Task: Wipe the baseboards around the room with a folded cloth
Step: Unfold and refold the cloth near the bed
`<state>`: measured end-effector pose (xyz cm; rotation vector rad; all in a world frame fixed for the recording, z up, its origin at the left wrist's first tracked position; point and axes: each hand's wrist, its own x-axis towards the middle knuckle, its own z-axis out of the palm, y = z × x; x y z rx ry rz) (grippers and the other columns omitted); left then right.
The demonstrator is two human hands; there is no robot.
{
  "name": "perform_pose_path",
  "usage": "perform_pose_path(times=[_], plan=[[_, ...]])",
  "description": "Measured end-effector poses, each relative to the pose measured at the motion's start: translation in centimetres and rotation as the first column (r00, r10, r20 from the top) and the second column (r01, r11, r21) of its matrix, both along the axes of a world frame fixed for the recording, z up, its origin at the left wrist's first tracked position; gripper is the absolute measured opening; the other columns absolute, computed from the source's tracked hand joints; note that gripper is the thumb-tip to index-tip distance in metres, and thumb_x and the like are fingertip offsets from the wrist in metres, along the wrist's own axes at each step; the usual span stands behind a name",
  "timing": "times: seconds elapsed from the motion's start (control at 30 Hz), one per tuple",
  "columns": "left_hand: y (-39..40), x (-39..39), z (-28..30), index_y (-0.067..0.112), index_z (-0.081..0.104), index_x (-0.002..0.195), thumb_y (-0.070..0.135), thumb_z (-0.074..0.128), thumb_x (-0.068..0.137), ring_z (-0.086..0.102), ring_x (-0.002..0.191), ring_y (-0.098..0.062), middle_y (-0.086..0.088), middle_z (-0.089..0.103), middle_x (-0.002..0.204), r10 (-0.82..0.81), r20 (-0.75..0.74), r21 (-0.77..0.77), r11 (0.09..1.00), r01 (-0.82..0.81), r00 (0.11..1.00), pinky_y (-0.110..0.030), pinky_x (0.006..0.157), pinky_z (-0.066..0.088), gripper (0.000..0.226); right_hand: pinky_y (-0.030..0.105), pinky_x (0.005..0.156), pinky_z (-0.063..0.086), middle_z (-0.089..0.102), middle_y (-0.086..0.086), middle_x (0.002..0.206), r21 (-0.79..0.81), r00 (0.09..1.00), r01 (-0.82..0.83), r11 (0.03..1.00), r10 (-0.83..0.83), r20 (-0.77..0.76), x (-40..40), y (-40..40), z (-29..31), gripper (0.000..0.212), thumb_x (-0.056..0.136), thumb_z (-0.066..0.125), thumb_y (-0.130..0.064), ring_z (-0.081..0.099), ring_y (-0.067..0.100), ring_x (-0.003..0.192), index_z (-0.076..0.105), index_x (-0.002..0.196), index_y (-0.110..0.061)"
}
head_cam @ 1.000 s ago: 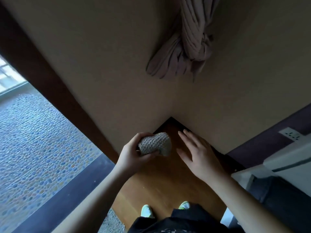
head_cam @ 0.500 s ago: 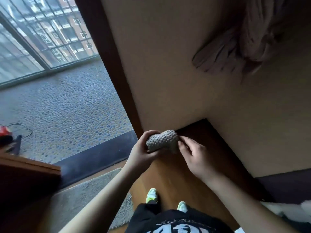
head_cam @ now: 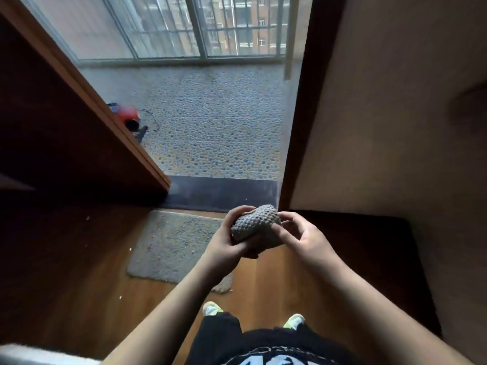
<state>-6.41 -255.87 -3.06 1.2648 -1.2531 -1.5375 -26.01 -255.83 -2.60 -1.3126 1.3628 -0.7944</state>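
A grey, bumpy-textured folded cloth (head_cam: 257, 225) is held in front of me above the wooden floor. My left hand (head_cam: 229, 241) grips it from the left and below, fingers curled round it. From the right, my right hand (head_cam: 303, 238) pinches its edge with thumb and fingertips. A dark baseboard (head_cam: 395, 256) runs along the foot of the beige wall on the right, well below and right of the cloth.
A grey mat (head_cam: 174, 246) lies on the wooden floor before a dark threshold (head_cam: 224, 193). Beyond it is a pebble-patterned balcony floor (head_cam: 216, 122) with a red object (head_cam: 127, 114) and windows. A tall wooden cabinet (head_cam: 66, 133) stands at left. My shoes (head_cam: 212, 309) show below.
My view has swung left from the wall corner toward the balcony doorway. My right hand, open near the cloth before, now pinches it. The left hand keeps its grip.
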Motion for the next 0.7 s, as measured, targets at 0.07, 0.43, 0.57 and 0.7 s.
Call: perform_pose_path(times=[0.07,0.43,0.57,0.7], plan=[[0.8,2.7,-0.3,0.027,0.052,0.127,0.011,0.072,0.080,0.067,0.099,-0.024,-0.005,0.064,0.119,0.054,0.016,-0.030,0.998,-0.054,0.998,-0.045,0.075,0.060,0.054,0.008,0.075,0.046,0.071,-0.014,0.093,-0.007,0.998,-0.060,0.998,0.060,0.010,2.7,-0.8,-0.1,0.016,0.090,0.069,-0.028,0.065,-0.004,0.088,0.063,0.104,-0.036],[6.8,23.3,-1.1,0.017,0.058,0.122,0.022,0.067,0.082,0.060,0.118,-0.022,-0.012,0.062,0.125,0.521,-0.167,0.172,0.851,-0.496,0.837,-0.029,0.090,0.052,0.042,0.046,0.086,0.057,0.072,0.011,0.100,0.099,0.926,-0.375,0.922,0.367,0.094,24.8,-1.7,0.4,0.024,0.091,0.067,-0.013,0.069,0.028,0.095,0.064,0.113,-0.021],[9.6,30.5,-0.7,0.014,0.052,0.131,0.018,0.072,0.075,0.059,0.121,-0.021,-0.014,0.061,0.129,0.485,-0.134,0.199,0.867,-0.456,0.864,-0.034,0.102,0.048,0.060,0.036,0.084,0.055,0.073,0.005,0.099,0.112,0.865,-0.498,0.860,0.485,0.129,32.5,-1.3,1.3,0.027,0.091,0.063,-0.004,0.067,0.014,0.090,0.068,0.107,-0.026],[12.6,35.5,-0.2,0.008,0.057,0.127,0.018,0.076,0.070,0.064,0.110,-0.018,-0.010,0.069,0.119,0.538,-0.068,0.255,0.823,-0.507,0.840,-0.028,0.094,0.051,0.061,0.036,0.087,0.054,0.073,0.003,0.101,0.150,0.784,-0.619,0.770,0.600,0.158,38.7,-0.3,1.5,0.027,0.092,0.061,-0.003,0.067,0.016,0.094,0.070,0.106,-0.025]])
